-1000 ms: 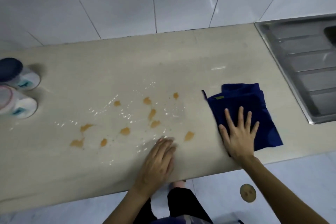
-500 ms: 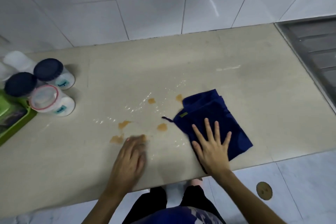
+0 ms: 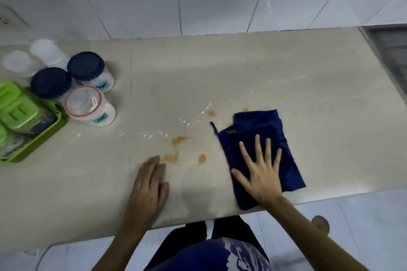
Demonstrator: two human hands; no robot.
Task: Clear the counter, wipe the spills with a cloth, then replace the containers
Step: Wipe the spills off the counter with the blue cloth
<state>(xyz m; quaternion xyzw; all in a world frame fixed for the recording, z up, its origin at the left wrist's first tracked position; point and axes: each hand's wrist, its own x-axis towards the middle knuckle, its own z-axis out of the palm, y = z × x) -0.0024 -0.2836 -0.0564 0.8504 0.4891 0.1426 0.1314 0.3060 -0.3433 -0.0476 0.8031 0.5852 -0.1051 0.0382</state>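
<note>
A dark blue cloth lies folded on the beige counter, right of centre. My right hand presses flat on it, fingers spread. Left of the cloth are orange spill spots and a trail of wet droplets. My left hand rests flat on the bare counter near the front edge, holding nothing, its fingertips beside one orange spot. At the far left stand a jar with a blue lid, a second blue-lidded jar, a red-rimmed jar and two white-lidded tubs.
A green tray with green lidded boxes sits at the left edge, next to the jars. A steel sink drainboard borders the counter on the right. White wall tiles run behind, with a socket at the far left.
My right hand has slid the cloth left over the spill area, and fewer orange spots show. My left hand has shifted left along the counter. The view has swung left, revealing the jars and tray.
</note>
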